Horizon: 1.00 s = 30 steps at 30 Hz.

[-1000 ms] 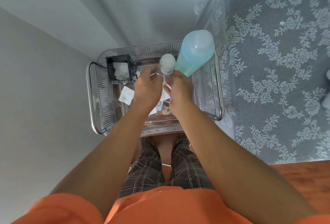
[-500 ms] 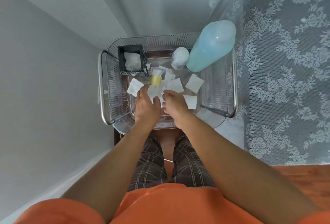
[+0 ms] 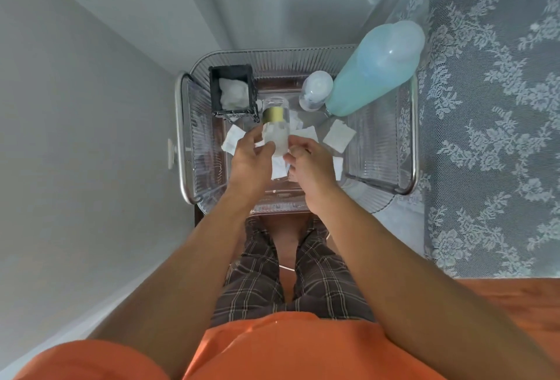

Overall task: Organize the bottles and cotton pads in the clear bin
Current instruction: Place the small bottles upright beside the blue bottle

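A clear ribbed bin (image 3: 378,152) with metal handles stands in front of my knees. My left hand (image 3: 250,164) grips a frosted bottle with a gold band (image 3: 274,129), held tilted above the bin floor. My right hand (image 3: 309,167) has its fingers curled against the bottle's lower right side. White cotton pads (image 3: 338,135) lie scattered on the bin floor, some hidden under my hands. At the back right leans a large blue-green bottle (image 3: 372,67), and a small white-capped bottle (image 3: 315,90) stands beside it.
A black open box (image 3: 215,91) holding white cotton sits in the bin's back left corner. A grey wall runs along the left. A lace curtain (image 3: 491,137) hangs close on the right. Wooden floor shows at the lower right.
My hands left the small white-capped bottle and came down to the bin floor. The gold-banded bottle has since risen off the pads between both hands.
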{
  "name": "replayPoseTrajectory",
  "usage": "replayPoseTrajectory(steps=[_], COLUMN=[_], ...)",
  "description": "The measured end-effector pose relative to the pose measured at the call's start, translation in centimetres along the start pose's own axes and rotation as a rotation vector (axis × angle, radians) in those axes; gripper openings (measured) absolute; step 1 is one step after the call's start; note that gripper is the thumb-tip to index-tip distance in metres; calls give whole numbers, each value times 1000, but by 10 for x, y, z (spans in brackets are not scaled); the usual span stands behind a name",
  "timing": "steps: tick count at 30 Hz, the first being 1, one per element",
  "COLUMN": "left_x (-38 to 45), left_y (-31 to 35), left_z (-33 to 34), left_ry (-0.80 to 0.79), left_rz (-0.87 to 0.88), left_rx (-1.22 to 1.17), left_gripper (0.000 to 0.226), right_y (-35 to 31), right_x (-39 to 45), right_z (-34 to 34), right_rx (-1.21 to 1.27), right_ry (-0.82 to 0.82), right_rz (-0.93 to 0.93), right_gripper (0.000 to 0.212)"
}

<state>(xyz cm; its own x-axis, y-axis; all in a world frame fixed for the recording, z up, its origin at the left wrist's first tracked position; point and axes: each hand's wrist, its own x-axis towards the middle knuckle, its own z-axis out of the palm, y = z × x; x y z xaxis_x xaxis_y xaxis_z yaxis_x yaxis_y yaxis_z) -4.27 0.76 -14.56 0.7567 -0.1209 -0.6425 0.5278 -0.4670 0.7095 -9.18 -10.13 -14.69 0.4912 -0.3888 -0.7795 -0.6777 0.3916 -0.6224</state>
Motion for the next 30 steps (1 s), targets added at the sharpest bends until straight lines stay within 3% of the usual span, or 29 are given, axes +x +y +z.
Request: replayPoseTrajectory(steps=[3, 8, 13, 16, 20, 24, 27, 30], left_x=[-4, 1, 9, 9, 14, 16, 14, 4], left_y=[14, 40, 47, 50, 48, 49, 48, 42], left_z=[0, 7, 16, 25, 31, 31, 30, 32], left_ry=[-53, -116, -151, -117, -90, -89, -111, -35], left_rz=[-21, -37, -51, -64, -22, 35, 91, 156], left_rx=[-129, -311, -344, -362, -296, -225, -168, -55], left_gripper=[49, 33, 62, 67, 63, 60, 63, 66], right_y=[-8, -19, -31, -34, -27, -5, 4, -1], right_x=[-3, -5, 4, 8, 2, -5, -6, 5], right_z=[0, 0, 1, 2, -6, -29, -53, -70], right_rx=[45, 78, 85, 41, -121, -312, -531, -631], right_ry=[47, 80, 89, 52, 16, -3, 96, 233], right_rz=[-54, -123, -172, -195, -288, -253, -291, -344], right_gripper=[28, 29, 34, 39, 40, 36, 37, 38])
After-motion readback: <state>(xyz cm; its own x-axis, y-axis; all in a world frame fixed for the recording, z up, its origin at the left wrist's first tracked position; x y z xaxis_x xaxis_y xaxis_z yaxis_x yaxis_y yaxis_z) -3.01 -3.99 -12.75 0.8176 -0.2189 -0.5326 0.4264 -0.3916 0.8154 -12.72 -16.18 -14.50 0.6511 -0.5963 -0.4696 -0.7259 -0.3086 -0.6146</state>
